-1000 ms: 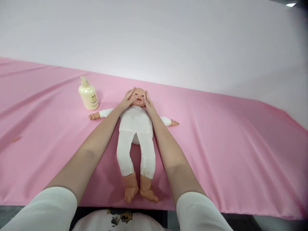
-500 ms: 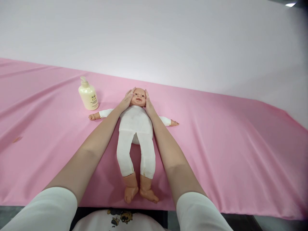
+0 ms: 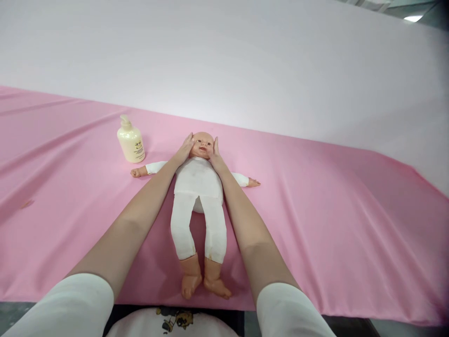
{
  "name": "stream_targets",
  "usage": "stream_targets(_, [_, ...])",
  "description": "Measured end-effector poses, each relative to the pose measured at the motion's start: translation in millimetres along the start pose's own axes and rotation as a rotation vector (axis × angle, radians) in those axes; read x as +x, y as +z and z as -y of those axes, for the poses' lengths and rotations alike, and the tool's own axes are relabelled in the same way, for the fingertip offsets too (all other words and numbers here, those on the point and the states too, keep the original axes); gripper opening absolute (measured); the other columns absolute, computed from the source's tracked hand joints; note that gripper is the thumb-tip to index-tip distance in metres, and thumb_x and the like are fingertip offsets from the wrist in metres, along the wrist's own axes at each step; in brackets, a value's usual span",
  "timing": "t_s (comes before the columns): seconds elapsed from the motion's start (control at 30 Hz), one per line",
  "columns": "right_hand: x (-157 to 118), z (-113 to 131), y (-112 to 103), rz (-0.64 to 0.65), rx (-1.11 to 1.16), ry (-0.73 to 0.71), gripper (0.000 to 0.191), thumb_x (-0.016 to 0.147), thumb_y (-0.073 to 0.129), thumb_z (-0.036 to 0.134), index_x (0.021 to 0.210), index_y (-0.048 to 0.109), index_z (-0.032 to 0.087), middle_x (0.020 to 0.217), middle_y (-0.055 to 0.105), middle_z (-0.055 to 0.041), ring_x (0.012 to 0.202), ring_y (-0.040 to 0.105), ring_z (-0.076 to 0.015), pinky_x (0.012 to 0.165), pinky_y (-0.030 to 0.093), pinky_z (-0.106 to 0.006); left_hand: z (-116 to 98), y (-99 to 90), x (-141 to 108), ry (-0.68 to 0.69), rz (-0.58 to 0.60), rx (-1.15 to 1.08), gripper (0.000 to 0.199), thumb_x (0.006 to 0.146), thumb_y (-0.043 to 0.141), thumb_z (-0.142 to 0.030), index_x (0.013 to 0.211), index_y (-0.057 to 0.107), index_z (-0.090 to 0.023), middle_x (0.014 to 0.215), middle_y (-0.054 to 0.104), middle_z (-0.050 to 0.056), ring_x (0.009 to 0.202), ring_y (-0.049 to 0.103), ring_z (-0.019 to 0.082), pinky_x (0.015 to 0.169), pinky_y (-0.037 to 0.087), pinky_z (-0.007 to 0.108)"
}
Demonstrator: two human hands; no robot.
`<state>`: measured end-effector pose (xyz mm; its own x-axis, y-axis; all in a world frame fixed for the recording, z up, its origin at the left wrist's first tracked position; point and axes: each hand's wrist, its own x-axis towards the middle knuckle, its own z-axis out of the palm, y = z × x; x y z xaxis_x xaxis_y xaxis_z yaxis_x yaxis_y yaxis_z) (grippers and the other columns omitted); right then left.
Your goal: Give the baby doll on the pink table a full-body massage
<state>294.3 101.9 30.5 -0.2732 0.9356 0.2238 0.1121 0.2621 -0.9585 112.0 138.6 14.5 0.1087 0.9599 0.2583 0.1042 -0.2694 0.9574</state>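
A baby doll (image 3: 199, 177) with a white cloth body lies on its back, head at the far side and bare plastic feet towards me. Flat along the left side of its head rests my left hand (image 3: 184, 150), fingers stretched out against the cheek and temple. My right hand (image 3: 216, 154) lies against the opposite cheek, its fingers straight and pointing away from me. The doll's arms spread out to both sides, partly hidden behind my forearms.
A cream pump bottle (image 3: 131, 142) stands upright to the left, beyond the doll's outstretched hand. Pink cloth (image 3: 315, 210) with folds covers the table. Behind the table rises a white wall (image 3: 224, 61).
Both hands have slid slightly down the sides of the doll's head, from the temples towards the cheeks. The view has shifted slightly; doll and bottle otherwise stay put.
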Motion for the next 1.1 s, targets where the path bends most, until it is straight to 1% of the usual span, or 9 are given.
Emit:
stream_targets(0.07, [-5, 1, 1, -0.009, 0.016, -0.007, 0.162, 0.056, 0.084, 0.079, 0.162, -0.025, 0.026, 0.176, 0.013, -0.0106, 0.161, 0.024, -0.03, 0.132, 0.024, -0.049, -3, -2.1, -4, 0.037, 0.053, 0.112, 0.101, 0.084, 0.064, -0.059, 0.166, 0.021, -0.018, 0.175, 0.016, 0.01, 0.164, 0.01, 0.028, 0.134, 0.009, 0.043])
stream_targets(0.13, [-9, 3, 2, -0.002, 0.046, -0.008, 0.174, 0.046, 0.095, 0.069, 0.162, -0.027, 0.025, 0.176, 0.011, -0.0131, 0.161, 0.026, -0.0319, 0.13, 0.027, -0.049, -5, -3.1, -8, 0.062, 0.07, 0.176, 0.121, 0.071, 0.078, -0.057, 0.166, 0.016, -0.015, 0.176, 0.011, 0.013, 0.164, 0.006, 0.033, 0.134, 0.009, 0.045])
stream_targets(0.3, [-15, 12, 3, 0.022, 0.082, 0.042, 0.166, 0.052, 0.098, 0.056, 0.163, -0.022, 0.029, 0.176, 0.012, -0.0118, 0.159, 0.03, -0.0313, 0.129, 0.031, -0.049, -8, -4.9, -16, 0.066, 0.098, 0.1, 0.129, 0.067, 0.082, -0.057, 0.166, 0.014, -0.012, 0.173, 0.018, 0.019, 0.161, 0.019, 0.036, 0.132, 0.02, 0.047])
stream_targets(0.5, [-25, 25, -1, 0.055, 0.205, 0.127, 0.159, 0.053, 0.098, 0.045, 0.166, -0.013, 0.027, 0.176, 0.007, -0.0116, 0.158, 0.033, -0.0312, 0.125, 0.04, -0.045, -9, -12.8, -25, 0.097, 0.155, 0.057, 0.144, 0.053, 0.094, -0.046, 0.167, 0.011, -0.016, 0.174, 0.008, 0.019, 0.162, 0.012, 0.037, 0.132, 0.021, 0.047])
stream_targets(0.6, [-29, 30, 0, 0.037, 0.233, 0.133, 0.152, 0.055, 0.096, 0.04, 0.168, -0.005, 0.026, 0.175, 0.013, -0.0098, 0.156, 0.037, -0.0311, 0.123, 0.044, -0.044, -11, -13.6, -31, 0.097, 0.144, 0.022, 0.136, 0.057, 0.092, -0.042, 0.167, 0.015, -0.022, 0.175, 0.007, 0.015, 0.163, 0.013, 0.035, 0.132, 0.022, 0.047])
stream_targets(0.73, [-30, 29, 4, 0.024, 0.219, 0.116, 0.144, 0.061, 0.091, 0.05, 0.168, -0.004, 0.028, 0.175, 0.016, -0.0075, 0.155, 0.04, -0.028, 0.126, 0.042, -0.041, -15, -9.6, -41, 0.091, 0.085, 0.054, 0.118, 0.069, 0.083, -0.039, 0.166, 0.02, -0.015, 0.175, 0.011, 0.017, 0.163, 0.014, 0.033, 0.133, 0.022, 0.043])
stream_targets(0.93, [-25, 18, 5, -0.001, 0.122, 0.067, 0.142, 0.063, 0.087, 0.06, 0.168, -0.002, 0.024, 0.175, 0.019, -0.0093, 0.158, 0.033, -0.0247, 0.129, 0.033, -0.04, -28, -3.6, -53, 0.185, 0.008, 0.306, 0.085, 0.086, 0.066, -0.037, 0.161, 0.032, -0.013, 0.17, 0.031, 0.017, 0.159, 0.029, 0.031, 0.132, 0.022, 0.045])
stream_targets(1.03, [-21, 13, 5, -0.014, 0.064, 0.039, 0.133, 0.071, 0.08, 0.066, 0.168, 0.0, 0.023, 0.174, 0.021, -0.011, 0.159, 0.032, -0.0216, 0.131, 0.028, -0.039, -31, -4.2, -58, 0.231, 0.003, 0.372, 0.069, 0.095, 0.052, -0.038, 0.158, 0.039, -0.013, 0.166, 0.04, 0.015, 0.156, 0.036, 0.028, 0.131, 0.025, 0.043])
stream_targets(1.1, [-19, 12, 5, -0.031, 0.029, 0.027, 0.124, 0.078, 0.073, 0.068, 0.168, 0.002, 0.022, 0.173, 0.022, -0.0114, 0.158, 0.034, -0.02, 0.131, 0.028, -0.037, -30, -5.4, -62, 0.202, -0.022, 0.37, 0.062, 0.099, 0.045, -0.037, 0.156, 0.043, -0.013, 0.164, 0.043, 0.014, 0.154, 0.04, 0.027, 0.13, 0.026, 0.042])
